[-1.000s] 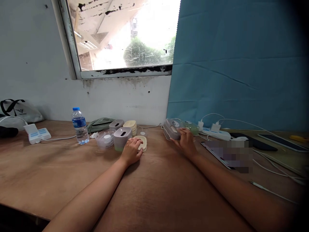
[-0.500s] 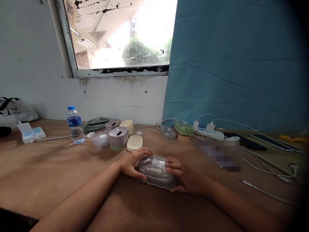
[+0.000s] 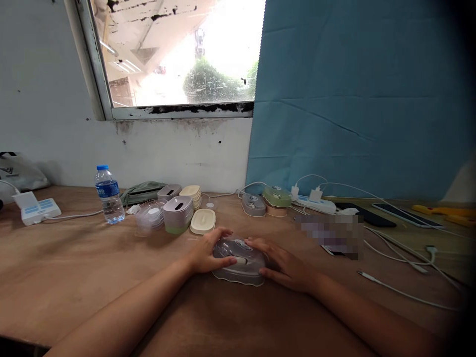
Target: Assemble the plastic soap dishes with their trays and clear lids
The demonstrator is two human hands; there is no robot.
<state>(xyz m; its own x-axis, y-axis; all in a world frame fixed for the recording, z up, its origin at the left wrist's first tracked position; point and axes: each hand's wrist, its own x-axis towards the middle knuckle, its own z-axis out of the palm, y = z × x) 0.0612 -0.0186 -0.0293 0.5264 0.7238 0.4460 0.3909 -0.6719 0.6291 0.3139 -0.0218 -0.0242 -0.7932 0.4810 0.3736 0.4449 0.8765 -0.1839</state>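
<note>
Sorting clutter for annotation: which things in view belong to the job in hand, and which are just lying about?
Job:
- clear-covered grey box, between left hand and right hand
- probably, by likeness: small grey box, green-topped box
- perhaps: cream piece, lilac stack

Apparently lying about:
- water bottle
- green pouch
- bag
- left power strip

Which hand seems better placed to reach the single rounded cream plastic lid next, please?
Probably the left hand: it touches the left side of the grey, oval plastic container, near the cream lid. The right hand touches the opposite side, farther away.
</note>
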